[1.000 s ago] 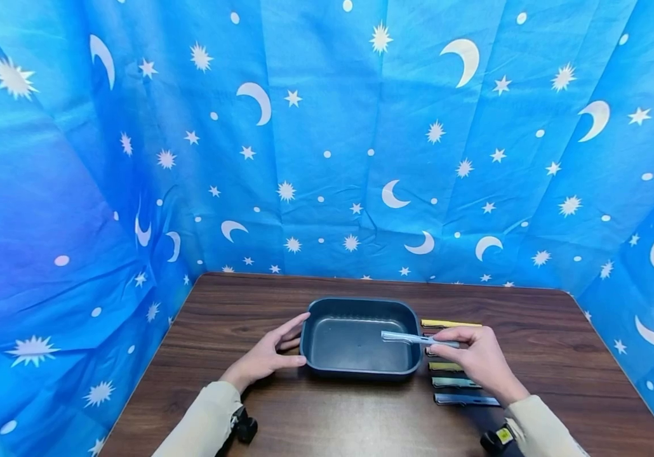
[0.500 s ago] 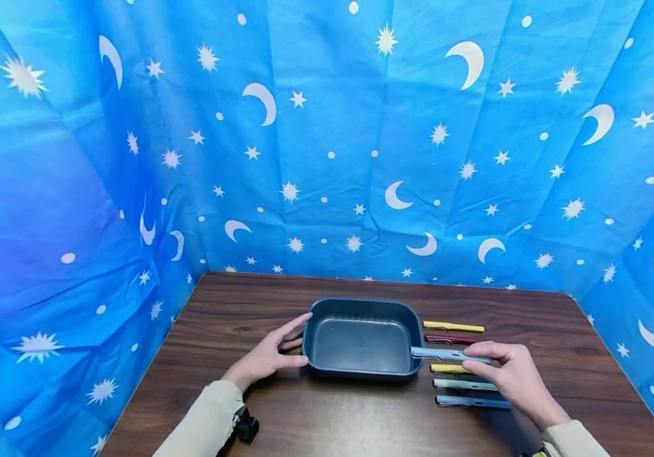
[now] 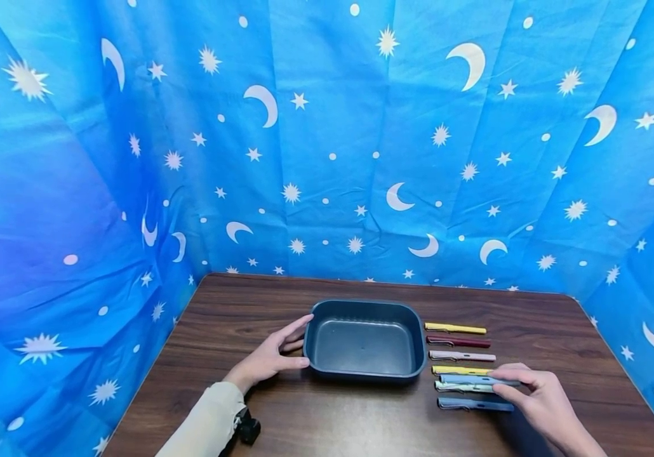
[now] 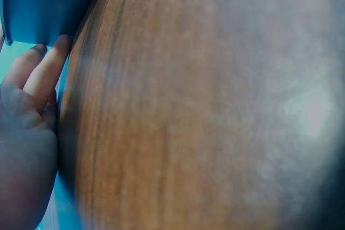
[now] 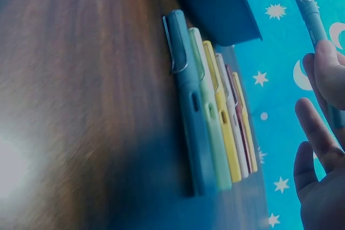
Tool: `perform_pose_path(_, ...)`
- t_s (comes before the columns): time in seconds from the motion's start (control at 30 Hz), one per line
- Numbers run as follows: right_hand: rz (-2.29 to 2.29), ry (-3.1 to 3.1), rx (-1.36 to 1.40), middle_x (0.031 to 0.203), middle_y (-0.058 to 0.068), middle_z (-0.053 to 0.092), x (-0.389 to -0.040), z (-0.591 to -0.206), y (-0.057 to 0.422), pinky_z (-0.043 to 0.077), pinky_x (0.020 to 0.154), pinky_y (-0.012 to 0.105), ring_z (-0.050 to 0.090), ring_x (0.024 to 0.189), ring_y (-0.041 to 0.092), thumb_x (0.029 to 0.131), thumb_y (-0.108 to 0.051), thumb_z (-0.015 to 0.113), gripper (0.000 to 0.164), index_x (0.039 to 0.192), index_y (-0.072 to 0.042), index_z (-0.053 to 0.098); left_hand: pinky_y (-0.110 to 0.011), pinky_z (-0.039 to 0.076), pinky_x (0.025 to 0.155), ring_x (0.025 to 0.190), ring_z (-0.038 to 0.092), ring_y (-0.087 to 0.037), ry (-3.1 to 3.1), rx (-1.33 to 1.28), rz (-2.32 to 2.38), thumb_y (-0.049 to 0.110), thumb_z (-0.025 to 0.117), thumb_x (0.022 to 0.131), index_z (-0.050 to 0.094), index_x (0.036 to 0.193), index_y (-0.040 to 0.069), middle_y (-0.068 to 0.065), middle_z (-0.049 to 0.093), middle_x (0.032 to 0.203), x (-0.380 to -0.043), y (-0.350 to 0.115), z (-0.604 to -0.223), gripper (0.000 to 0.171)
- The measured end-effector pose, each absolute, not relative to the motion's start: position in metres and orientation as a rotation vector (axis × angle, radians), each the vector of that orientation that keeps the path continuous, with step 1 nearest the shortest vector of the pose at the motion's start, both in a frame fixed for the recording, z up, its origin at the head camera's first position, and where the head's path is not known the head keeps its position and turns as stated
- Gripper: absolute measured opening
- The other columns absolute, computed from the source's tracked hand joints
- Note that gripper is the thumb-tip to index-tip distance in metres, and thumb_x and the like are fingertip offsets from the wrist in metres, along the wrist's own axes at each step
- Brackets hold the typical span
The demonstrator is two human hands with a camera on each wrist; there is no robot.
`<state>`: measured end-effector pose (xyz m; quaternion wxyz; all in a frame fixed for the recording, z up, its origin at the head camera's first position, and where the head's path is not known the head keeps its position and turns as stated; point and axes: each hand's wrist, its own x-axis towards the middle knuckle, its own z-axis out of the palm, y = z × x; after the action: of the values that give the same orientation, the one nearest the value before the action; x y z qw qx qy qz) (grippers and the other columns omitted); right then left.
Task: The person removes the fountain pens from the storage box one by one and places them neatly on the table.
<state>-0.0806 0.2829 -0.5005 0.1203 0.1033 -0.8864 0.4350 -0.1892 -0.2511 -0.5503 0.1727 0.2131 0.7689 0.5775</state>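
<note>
My left hand (image 3: pixel 270 358) rests against the left side of a dark blue-grey rectangular tub (image 3: pixel 361 374), fingers fairly straight at its wall and thumb near the front corner. In the left wrist view, two fingertips touch the tub (image 4: pixel 51 6). My right hand (image 3: pixel 544 397) pinches a light blue clip pen (image 3: pixel 454 379) between thumb and fingers. In the right wrist view this pen (image 5: pixel 309 12) is raised above the table. Below it lies a row of pens: yellow (image 3: pixel 455 328), dark red (image 3: pixel 458 342), pale pink (image 3: pixel 461 357), another yellow (image 3: pixel 458 370), mint (image 3: pixel 470 388) and blue (image 3: pixel 475 404).
The brown wood-grain table (image 3: pixel 247 298) carries the tub in the middle, with the pens lined up beside its right end. A blue cloth (image 3: pixel 327 127) with stars and moons hangs behind and at both sides. A black wrist device (image 3: pixel 247 426) sits at the left cuff.
With the light blue pen pinched, my right hand has moved from over the tub rightward and nearer me, above the near pens of the row. The left hand stays at the tub.
</note>
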Motion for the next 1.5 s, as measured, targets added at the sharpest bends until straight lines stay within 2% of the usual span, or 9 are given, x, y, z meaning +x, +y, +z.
perform_pose_path(0.23, 1.214, -2.614, 0.292, 0.098, -0.009, 0.076, -0.068, -0.512, 0.291, 0.057, 0.068, 0.019, 0.065, 0.091, -0.008, 0.086, 0.000, 0.083, 0.018, 0.097, -0.014, 0.083, -0.053, 0.045, 0.115, 0.150, 0.042, -0.037, 2.195, 0.601, 1.627, 0.019, 0.077, 0.098, 0.029, 0.166, 0.036, -0.006, 0.026, 0.173, -0.189, -0.252, -0.549, 0.085)
perform_pose_path(0.5, 1.181, -2.570, 0.310, 0.091, -0.012, 0.074, -0.059, -0.524, 0.292, 0.051, 0.070, 0.009, 0.064, 0.086, -0.006, 0.078, 0.007, 0.086, 0.025, 0.092, -0.014, 0.082, -0.055, 0.044, 0.116, 0.151, 0.042, -0.036, 2.195, 0.602, 1.639, 0.019, 0.077, 0.098, 0.030, 0.166, 0.037, -0.009, 0.029, 0.172, -0.189, -0.252, -0.548, 0.085)
perform_pose_path(0.67, 1.129, -2.562, 0.377, 0.091, -0.016, 0.072, -0.054, -0.533, 0.292, 0.048, 0.072, 0.007, 0.062, 0.088, -0.008, 0.074, 0.007, 0.087, 0.032, 0.090, -0.020, 0.081, -0.055, 0.043, 0.116, 0.151, 0.042, -0.035, 2.195, 0.605, 1.633, 0.020, 0.078, 0.098, 0.030, 0.166, 0.037, -0.008, 0.028, 0.172, -0.188, -0.252, -0.549, 0.085)
perform_pose_path(0.9, 1.116, -2.450, 0.462, 0.087, -0.016, 0.072, -0.050, -0.548, 0.292, 0.045, 0.075, 0.004, 0.063, 0.084, -0.006, 0.067, 0.014, 0.088, 0.039, 0.088, -0.018, 0.082, -0.055, 0.044, 0.116, 0.151, 0.041, -0.035, 2.190, 0.589, 1.632, 0.021, 0.078, 0.098, 0.030, 0.165, 0.040, -0.006, 0.028, 0.172, -0.187, -0.251, -0.548, 0.084)
perform_pose_path(1.2, 0.956, -2.503, 0.414, 0.086, -0.022, 0.070, -0.048, -0.550, 0.292, 0.043, 0.075, 0.002, 0.062, 0.084, -0.005, 0.064, 0.005, 0.094, 0.039, 0.085, -0.025, 0.083, -0.056, 0.042, 0.117, 0.151, 0.042, -0.036, 2.189, 0.605, 1.638, 0.019, 0.077, 0.098, 0.030, 0.166, 0.038, -0.009, 0.029, 0.172, -0.190, -0.250, -0.549, 0.085)
perform_pose_path(1.5, 0.658, -2.460, 0.674, 0.084, -0.029, 0.067, -0.053, -0.557, 0.300, 0.044, 0.072, 0.010, 0.060, 0.081, 0.002, 0.055, 0.000, 0.097, 0.044, 0.084, -0.030, 0.081, -0.057, 0.042, 0.117, 0.150, 0.044, -0.035, 2.191, 0.612, 1.629, 0.019, 0.077, 0.098, 0.030, 0.165, 0.039, -0.008, 0.030, 0.171, -0.191, -0.249, -0.549, 0.085)
